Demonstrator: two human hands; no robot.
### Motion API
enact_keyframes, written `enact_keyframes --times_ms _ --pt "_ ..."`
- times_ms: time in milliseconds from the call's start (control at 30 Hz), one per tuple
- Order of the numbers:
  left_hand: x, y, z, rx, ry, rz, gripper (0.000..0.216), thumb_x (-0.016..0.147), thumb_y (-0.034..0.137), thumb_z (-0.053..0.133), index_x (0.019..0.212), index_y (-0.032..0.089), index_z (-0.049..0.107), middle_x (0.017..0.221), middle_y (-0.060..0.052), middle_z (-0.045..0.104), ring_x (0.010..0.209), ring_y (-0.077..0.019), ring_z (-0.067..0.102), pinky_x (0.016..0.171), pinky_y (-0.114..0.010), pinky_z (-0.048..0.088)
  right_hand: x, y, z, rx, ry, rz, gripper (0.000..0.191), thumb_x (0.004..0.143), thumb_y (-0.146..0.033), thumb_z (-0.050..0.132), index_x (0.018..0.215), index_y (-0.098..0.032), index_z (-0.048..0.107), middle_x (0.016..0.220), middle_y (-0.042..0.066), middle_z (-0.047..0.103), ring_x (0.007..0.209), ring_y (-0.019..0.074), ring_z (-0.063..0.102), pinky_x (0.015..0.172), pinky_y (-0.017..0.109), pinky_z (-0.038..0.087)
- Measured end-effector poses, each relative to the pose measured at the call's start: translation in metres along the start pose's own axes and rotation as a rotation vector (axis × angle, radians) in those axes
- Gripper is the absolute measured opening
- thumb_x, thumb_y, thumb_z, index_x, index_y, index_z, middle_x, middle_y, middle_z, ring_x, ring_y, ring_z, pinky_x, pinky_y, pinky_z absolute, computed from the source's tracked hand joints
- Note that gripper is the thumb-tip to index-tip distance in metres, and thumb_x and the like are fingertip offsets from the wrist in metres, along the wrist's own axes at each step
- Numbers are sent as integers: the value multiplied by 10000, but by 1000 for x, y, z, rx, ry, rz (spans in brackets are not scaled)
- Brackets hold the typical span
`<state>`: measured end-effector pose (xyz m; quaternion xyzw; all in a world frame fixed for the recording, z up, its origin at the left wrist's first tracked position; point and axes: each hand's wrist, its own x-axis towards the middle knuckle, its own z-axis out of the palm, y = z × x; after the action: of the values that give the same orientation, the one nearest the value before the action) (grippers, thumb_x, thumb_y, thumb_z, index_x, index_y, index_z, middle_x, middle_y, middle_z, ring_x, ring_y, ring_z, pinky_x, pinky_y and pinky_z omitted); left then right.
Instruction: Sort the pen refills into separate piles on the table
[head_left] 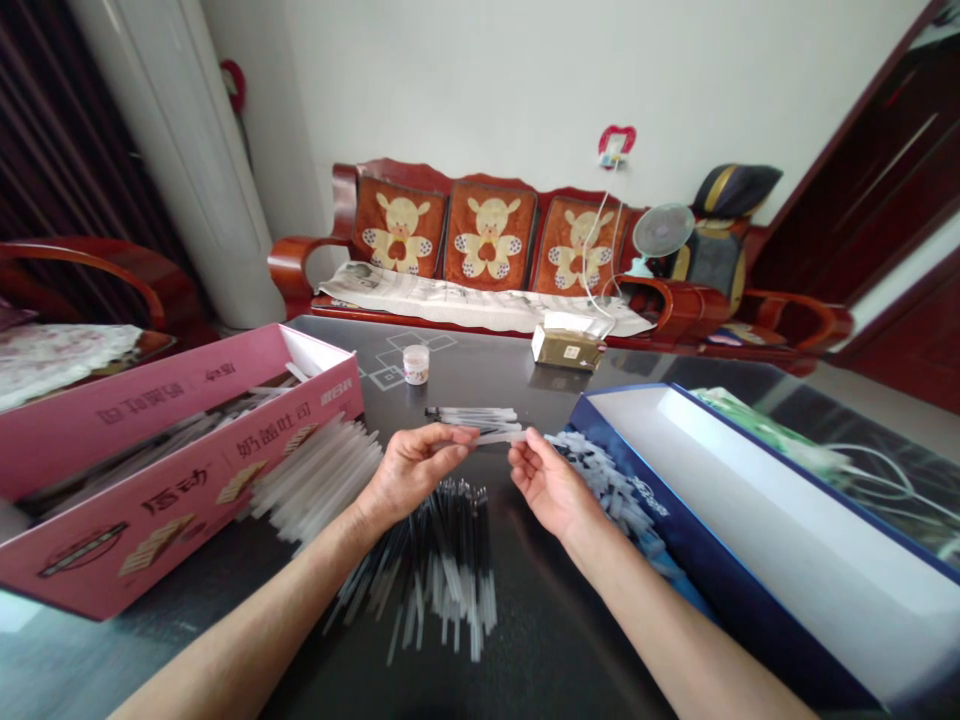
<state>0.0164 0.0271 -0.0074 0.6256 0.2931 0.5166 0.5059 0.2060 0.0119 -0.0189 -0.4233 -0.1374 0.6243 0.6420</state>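
My left hand (420,468) and my right hand (551,482) are both closed, pinching opposite ends of a thin whitish pen refill (498,437) held level above the dark table. Whether a cap sits on its end is too small to tell. Just beyond my fingers lies a short row of refills (480,414). Below and between my forearms is a loose pile of black-ink pen refills (450,560). Left of my left hand, a heap of translucent white tubes (322,480) rests against the pink box. Beside my right hand are many small whitish plastic pieces (600,480).
A pink box (187,500) holding more refills stands on the left. At right is an open blue box (720,560), with a green plastic bag (772,430) behind it. Farther back are a small white tub (416,365) and a tissue pack (568,348); a sofa (304,265) stands beyond.
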Motion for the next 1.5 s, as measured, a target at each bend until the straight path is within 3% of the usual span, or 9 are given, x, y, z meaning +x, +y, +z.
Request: enact_keyframes --times_ms 167,300,600,700,833,1067,1200,1333,1500 --pt "-1 2 -5 577 -85 72 185 830 260 564 934 162 681 866 -53 722 785 -164 675 765 -267 519 -4 2 -2 -69 -74 -111 210 639 -254 813 750 -171 656 638 -9 689 580 103 650 472 162 501" --pt "-6 12 1 1070 -208 229 280 914 254 429 1111 173 611 904 -63 675 825 -168 650 735 -253 493 -12 12 4 -125 -150 -171 322 601 -311 837 849 -191 670 697 -16 697 625 104 646 511 173 491" --pt "-21 12 25 1426 -229 92 286 966 326 314 924 180 556 812 -53 655 629 -163 636 509 -219 383 -19 27 10 -32 -239 -123 184 683 -340 782 786 -213 698 823 -11 707 739 127 636 680 257 503" --pt "-22 15 25 1351 -226 66 293 962 332 322 884 174 556 740 -48 650 598 -150 619 507 -215 346 -21 24 10 -81 -258 -166 169 697 -332 772 783 -204 705 814 0 711 754 134 639 707 264 499" --pt "-19 21 26 982 -210 9 367 950 388 340 724 174 535 584 -12 580 537 -115 561 526 -208 348 -23 22 12 -107 -300 -224 157 712 -325 761 788 -197 711 801 13 717 752 139 642 706 265 502" --pt "-11 31 22 -4 -339 -574 365 836 524 477 755 174 536 455 67 468 281 -52 326 309 -178 228 -24 2 14 -89 -327 -243 199 683 -350 781 793 -206 699 780 10 716 686 142 649 627 271 524" --pt "-12 31 21 -175 -384 -629 391 797 544 529 814 155 564 469 66 490 287 -47 350 312 -172 256 -16 -28 8 41 -186 -372 250 611 -344 828 794 -244 690 763 -35 709 770 132 671 716 262 543" --pt "-5 37 7 179 -310 -470 426 849 534 449 993 164 601 589 20 613 402 -90 533 383 -186 334 -13 -23 1 -117 -186 -362 222 672 -341 785 851 -238 701 813 4 721 743 147 671 689 283 537" --pt "9 47 -34 1078 15 -157 334 854 399 458 732 182 682 709 -31 678 690 -140 621 637 -225 426 -12 9 -7 -234 -189 -326 268 678 -369 777 885 -216 705 845 32 728 730 156 673 663 278 522"
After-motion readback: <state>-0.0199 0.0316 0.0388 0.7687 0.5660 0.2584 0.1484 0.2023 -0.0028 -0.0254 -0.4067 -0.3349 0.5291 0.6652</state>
